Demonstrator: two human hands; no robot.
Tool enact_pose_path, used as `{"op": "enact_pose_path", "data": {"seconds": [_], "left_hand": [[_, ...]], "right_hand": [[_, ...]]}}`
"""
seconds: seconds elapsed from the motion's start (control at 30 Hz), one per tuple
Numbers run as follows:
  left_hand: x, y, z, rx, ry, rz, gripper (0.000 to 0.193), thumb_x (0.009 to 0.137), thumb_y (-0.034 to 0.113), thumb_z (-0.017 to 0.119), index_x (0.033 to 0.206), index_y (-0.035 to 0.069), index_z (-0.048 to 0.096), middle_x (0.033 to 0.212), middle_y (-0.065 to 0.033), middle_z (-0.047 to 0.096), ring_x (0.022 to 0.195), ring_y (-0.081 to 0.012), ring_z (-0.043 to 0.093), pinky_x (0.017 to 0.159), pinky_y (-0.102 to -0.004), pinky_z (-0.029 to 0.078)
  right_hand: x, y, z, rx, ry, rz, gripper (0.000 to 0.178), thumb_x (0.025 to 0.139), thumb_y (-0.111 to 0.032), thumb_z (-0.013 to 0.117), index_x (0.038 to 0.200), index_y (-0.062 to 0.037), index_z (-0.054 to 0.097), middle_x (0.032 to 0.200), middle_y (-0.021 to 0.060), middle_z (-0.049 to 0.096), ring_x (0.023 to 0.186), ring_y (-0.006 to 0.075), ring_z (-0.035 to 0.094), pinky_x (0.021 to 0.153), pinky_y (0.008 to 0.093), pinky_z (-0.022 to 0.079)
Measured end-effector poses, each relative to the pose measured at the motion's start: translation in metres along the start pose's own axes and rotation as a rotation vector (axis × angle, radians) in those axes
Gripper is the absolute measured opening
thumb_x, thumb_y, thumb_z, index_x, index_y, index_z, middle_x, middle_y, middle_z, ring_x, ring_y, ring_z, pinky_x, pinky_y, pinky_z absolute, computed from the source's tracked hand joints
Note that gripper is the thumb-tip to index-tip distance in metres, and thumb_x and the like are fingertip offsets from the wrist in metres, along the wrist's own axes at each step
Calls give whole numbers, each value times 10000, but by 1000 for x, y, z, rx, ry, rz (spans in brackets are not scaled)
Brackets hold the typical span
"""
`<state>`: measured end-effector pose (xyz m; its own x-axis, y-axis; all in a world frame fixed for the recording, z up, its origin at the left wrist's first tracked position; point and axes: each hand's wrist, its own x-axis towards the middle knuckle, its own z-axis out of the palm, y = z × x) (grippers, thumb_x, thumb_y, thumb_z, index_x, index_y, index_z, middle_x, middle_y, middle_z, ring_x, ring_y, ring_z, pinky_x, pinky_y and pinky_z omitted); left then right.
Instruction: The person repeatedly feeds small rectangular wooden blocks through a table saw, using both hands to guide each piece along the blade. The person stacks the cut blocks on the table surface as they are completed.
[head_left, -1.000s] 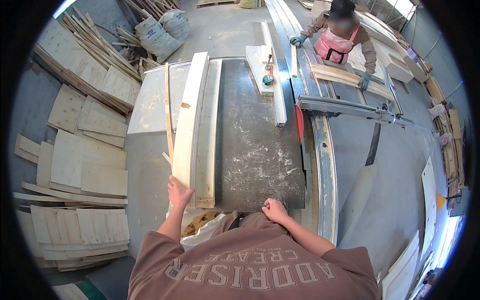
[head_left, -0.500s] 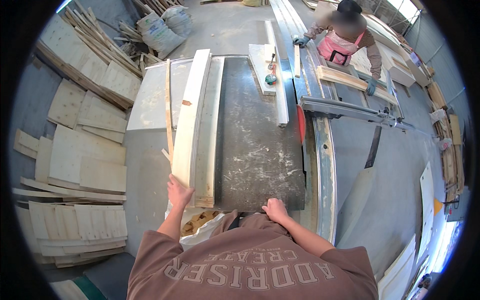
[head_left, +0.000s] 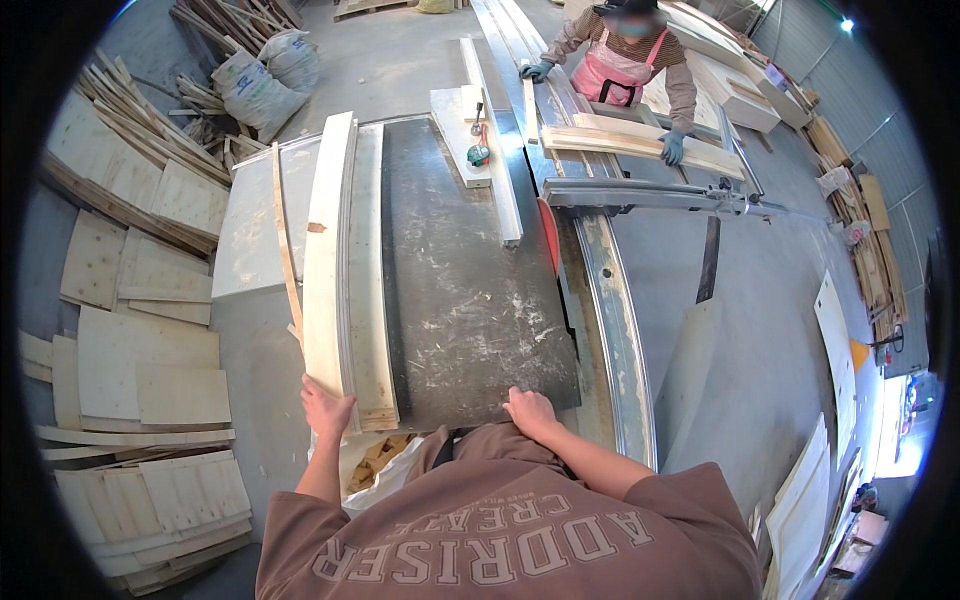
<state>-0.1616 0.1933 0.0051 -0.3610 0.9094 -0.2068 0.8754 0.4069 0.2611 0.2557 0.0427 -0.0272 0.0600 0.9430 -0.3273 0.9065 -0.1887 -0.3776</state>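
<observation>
My left hand [head_left: 327, 405] is closed around the near end of a long pale wooden board [head_left: 325, 240]. This board lies lengthwise on the left side of the black saw table [head_left: 470, 340], along with other boards stacked against it. At the table's near edge rests my right hand [head_left: 530, 412], fingers curled in and nothing visible in them. Beside the boards' left side runs a thin wood strip [head_left: 286, 240]. A red guard [head_left: 548, 235] stands at the table's right edge. Further back, a metal fence [head_left: 505, 200] lies beside a white block carrying a green-and-red tool [head_left: 479, 155].
Across the sliding rail [head_left: 615, 330], a co-worker in a pink apron [head_left: 607, 72] has gloved hands on planks [head_left: 640, 145]. A metal crossbar [head_left: 640, 193] reaches rightward. Plywood sheets [head_left: 150, 360] lie at left, with sacks [head_left: 258, 92] behind. A bag of wood scraps [head_left: 380, 465] sits below the table.
The whole view has swung to the right, so the table and boards appear further left. Both my hands keep their places. The co-worker's planks have shifted slightly on the far side.
</observation>
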Motion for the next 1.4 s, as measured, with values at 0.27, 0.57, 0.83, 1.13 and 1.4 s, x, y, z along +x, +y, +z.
{"op": "enact_pose_path", "data": {"seconds": [0.27,0.57,0.83,1.13,1.4], "left_hand": [[1,-4,1,14,1,11,1223,680,339,863,1656,43,189,1380,-253,535,1280,-479,581,1044,-568,540],[0,-2,1,26,15,4,1214,665,314,887,1639,51,212,1347,-247,551,1252,-467,595,1045,-549,544],[0,-1,1,25,18,0,1209,663,320,886,1636,54,221,1340,-238,553,1253,-459,594,1037,-551,545],[0,-1,1,40,12,-7,1222,670,342,889,1643,49,210,1359,-242,546,1257,-459,595,1042,-549,545],[0,-1,1,25,4,0,1217,675,334,882,1644,50,204,1354,-250,544,1250,-472,593,1037,-561,543]], "right_hand": [[0,3,2,-37,19,-67,398,993,-432,739,1039,-58,612,802,214,751,785,428,759,666,549,598],[-3,4,4,-47,11,-119,401,980,-445,744,1009,-62,628,798,206,751,779,422,761,669,542,601],[-3,5,7,-67,-8,-125,412,977,-464,741,1019,-65,647,798,201,755,781,407,771,662,535,605],[-2,0,0,48,1,-148,184,989,-212,681,973,-41,613,975,209,726,889,407,756,697,515,595],[1,6,3,128,72,-310,47,902,-30,618,888,-42,661,1026,106,607,1094,331,594,948,473,523]]}}
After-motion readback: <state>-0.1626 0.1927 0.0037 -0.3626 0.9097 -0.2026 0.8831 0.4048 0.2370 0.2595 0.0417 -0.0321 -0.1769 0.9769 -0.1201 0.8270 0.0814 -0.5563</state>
